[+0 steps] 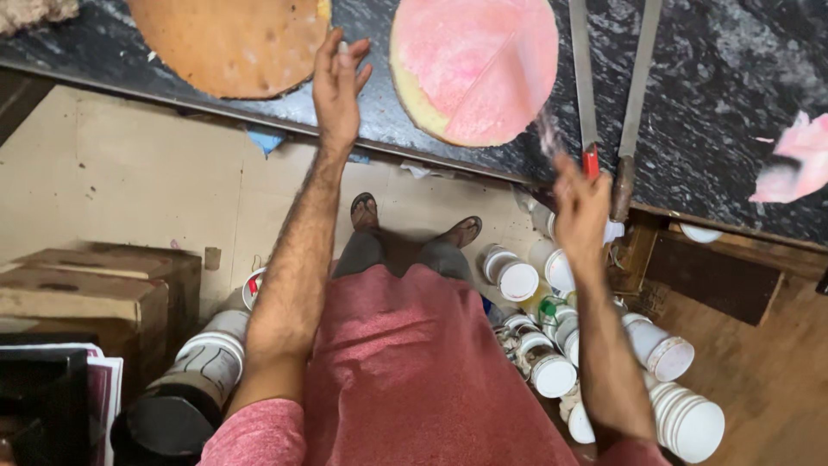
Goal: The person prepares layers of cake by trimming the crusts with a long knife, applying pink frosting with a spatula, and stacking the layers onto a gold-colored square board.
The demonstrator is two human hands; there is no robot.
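Small bakery or cake-making kitchen, seen from above at a work counter. Dark marbled stone counter running across twelve o'clock, carrying a round brown sponge cake at eleven o'clock and a round pink-topped cake layer at one o'clock. Two long flat cake knives lying at two o'clock; pink trimmings sitting at three o'clock. White lidded tubs crowding the floor under the counter at five o'clock. Cardboard boxes standing at eight o'clock on a bare beige floor.
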